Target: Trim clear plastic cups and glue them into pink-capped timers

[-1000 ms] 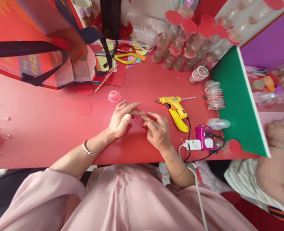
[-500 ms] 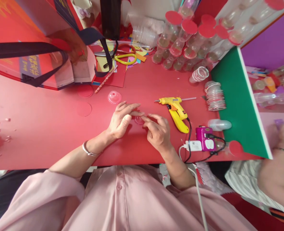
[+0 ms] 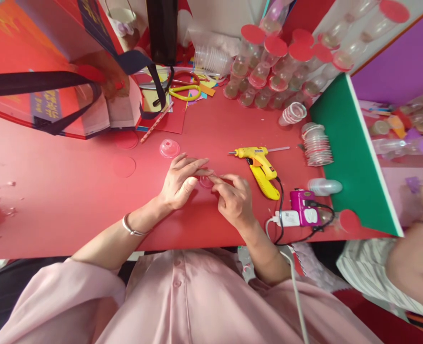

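Observation:
My left hand (image 3: 183, 184) is held over the red table with its fingers stretched out and its thumb apart. The fingertips of my right hand (image 3: 235, 198) meet the left fingertips, its fingers bent and drawn together; whatever they pinch, if anything, is too small to make out. Beneath the meeting fingertips lies a small clear plastic piece (image 3: 206, 182), partly hidden by the fingers. A clear dome lid (image 3: 169, 148) with a hole in its top sits just beyond my left hand. To the right of my right hand lies a yellow glue gun (image 3: 259, 165), its nozzle toward the left.
Bottle-like stacks of clear cups with red discs (image 3: 276, 48) stand at the back right. A green divider (image 3: 352, 157) borders the right side, near stacked lids (image 3: 317, 144) and a purple power adapter (image 3: 305, 206). A red bag (image 3: 53, 95) and scissors (image 3: 185, 92) are at the back left.
The fingertips have shifted very slightly against each other. The whole view has moved a little; the things on the table stay in place.

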The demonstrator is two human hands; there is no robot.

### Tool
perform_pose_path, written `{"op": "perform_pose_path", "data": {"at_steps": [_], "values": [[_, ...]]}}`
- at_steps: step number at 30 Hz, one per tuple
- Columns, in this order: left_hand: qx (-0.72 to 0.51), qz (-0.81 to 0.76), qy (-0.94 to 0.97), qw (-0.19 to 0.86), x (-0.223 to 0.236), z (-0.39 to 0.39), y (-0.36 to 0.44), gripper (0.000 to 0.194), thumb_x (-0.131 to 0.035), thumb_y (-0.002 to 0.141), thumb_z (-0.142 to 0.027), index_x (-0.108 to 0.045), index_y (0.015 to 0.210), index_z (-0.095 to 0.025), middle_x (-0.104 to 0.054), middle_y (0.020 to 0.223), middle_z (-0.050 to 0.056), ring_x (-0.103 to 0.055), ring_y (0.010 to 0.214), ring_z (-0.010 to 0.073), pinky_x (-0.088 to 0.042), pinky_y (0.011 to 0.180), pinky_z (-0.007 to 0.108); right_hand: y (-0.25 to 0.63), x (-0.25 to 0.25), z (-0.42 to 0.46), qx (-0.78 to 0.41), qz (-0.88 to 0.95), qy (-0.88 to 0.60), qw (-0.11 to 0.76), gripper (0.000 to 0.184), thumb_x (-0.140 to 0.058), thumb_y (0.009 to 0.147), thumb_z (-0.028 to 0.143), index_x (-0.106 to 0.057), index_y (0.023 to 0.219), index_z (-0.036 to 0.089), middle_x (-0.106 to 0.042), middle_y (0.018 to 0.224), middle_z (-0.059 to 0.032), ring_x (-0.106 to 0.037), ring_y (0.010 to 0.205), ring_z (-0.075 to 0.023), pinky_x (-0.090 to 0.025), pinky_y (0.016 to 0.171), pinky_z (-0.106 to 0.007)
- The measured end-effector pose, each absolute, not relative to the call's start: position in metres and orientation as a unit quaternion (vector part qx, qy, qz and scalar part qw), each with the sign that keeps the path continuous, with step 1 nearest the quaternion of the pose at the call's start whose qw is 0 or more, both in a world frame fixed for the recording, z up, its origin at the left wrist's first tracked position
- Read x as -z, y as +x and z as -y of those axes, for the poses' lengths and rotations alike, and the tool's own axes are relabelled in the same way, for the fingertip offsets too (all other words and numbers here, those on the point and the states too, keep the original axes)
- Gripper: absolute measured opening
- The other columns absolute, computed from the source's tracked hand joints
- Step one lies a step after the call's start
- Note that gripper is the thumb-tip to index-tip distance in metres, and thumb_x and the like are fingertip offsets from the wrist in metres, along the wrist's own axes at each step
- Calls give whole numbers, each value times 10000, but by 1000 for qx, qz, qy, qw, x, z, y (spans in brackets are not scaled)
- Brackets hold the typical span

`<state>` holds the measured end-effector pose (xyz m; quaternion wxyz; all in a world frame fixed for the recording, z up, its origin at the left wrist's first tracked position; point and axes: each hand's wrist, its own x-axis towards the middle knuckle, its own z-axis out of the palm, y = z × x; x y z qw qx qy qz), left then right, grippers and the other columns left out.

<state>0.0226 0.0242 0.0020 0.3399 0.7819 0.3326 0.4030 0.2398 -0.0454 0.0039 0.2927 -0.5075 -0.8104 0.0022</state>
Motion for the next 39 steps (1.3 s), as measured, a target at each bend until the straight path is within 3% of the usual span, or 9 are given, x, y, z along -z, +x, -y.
{"op": "perform_pose_path", "data": {"at_steps": [10, 16, 20, 26, 28, 30, 33, 36, 39], "values": [[-428, -325, 792, 288, 2, -22, 18, 751, -260, 1059, -680, -581, 1561, -223, -809, 1229, 139, -648, 1310, 340, -292, 1278, 612, 238, 3, 44, -97, 783, -478, 387, 451, -511, 713, -29, -702, 1015, 246, -768, 1370, -10, -638, 1297, -253, -598, 1061, -426], [-447, -365, 794, 190, 3, -23, 20, 675, -411, 1030, -660, -604, 1515, -231, -694, 1453, 144, -557, 1445, 368, -383, 1223, 605, 239, -3, 45, -112, 749, -469, 455, 416, -471, 752, -20, -655, 1018, 243, -741, 1415, -53, -644, 1314, -222, -589, 1098, -438], [-434, -347, 818, 145, -6, -24, 30, 738, -480, 1015, -643, -469, 1620, -220, -547, 1626, 183, -441, 1558, 387, -288, 1279, 627, 241, -5, 47, -122, 726, -464, 493, 456, -437, 808, -22, -647, 1121, 235, -717, 1446, -83, -668, 1290, -197, -584, 1096, -417], [-283, -369, 883, 65, -37, -24, 72, 917, -542, 964, -719, -329, 1693, -206, -276, 1782, 210, -182, 1679, 411, -70, 1338, 640, 255, -9, 49, -11, 595, -546, 590, 393, -460, 904, 66, -652, 1183, 267, -700, 1462, -71, -669, 1251, -241, -577, 1031, -504], [-269, -381, 883, 47, -42, -23, 85, 888, -611, 932, -696, -404, 1655, -223, -309, 1771, 196, -205, 1669, 428, -45, 1337, 651, 258, -12, 50, 5, 580, -557, 594, 378, -456, 924, 83, -650, 1186, 275, -709, 1440, -72, -670, 1258, -248, -575, 1017, -513], [-263, -408, 873, 42, -42, -22, 92, 798, -661, 912, -655, -509, 1580, -246, -465, 1679, 180, -338, 1612, 432, -72, 1337, 646, 260, -14, 51, 12, 581, -553, 597, 377, -456, 929, 78, -654, 1179, 279, -732, 1394, -68, -678, 1245, -244, -568, 1022, -512], [-243, -448, 859, 43, -32, -21, 95, 695, -679, 914, -619, -593, 1487, -236, -721, 1345, 170, -590, 1374, 416, -162, 1311, 651, 259, -17, 52, 2, 581, -547, 603, 383, -460, 926, 63, -665, 1168, 277, -764, 1321, -57, -692, 1196, -228, -569, 1018, -490], [-215, -453, 864, 46, -24, -18, 87, 576, -637, 969, -540, -609, 1456, -235, -795, 1120, 132, -689, 1158, 370, -231, 1271, 651, 260, -20, 52, -10, 582, -544, 604, 386, -465, 917, 55, -676, 1160, 268, -774, 1283, -50, -698, 1181, -224, -575, 1003, -475], [-192, -447, 872, 49, -29, -11, 68, 495, -611, 1003, -436, -605, 1464, -257, -808, 1091, 102, -715, 1104, 334, -249, 1266, 630, 261, -22, 53, -21, 589, -541, 599, 397, -469, 899, 45, -686, 1149, 264, -783, 1250, -45, -707, 1159, -226, -566, 1015, -481]]}}
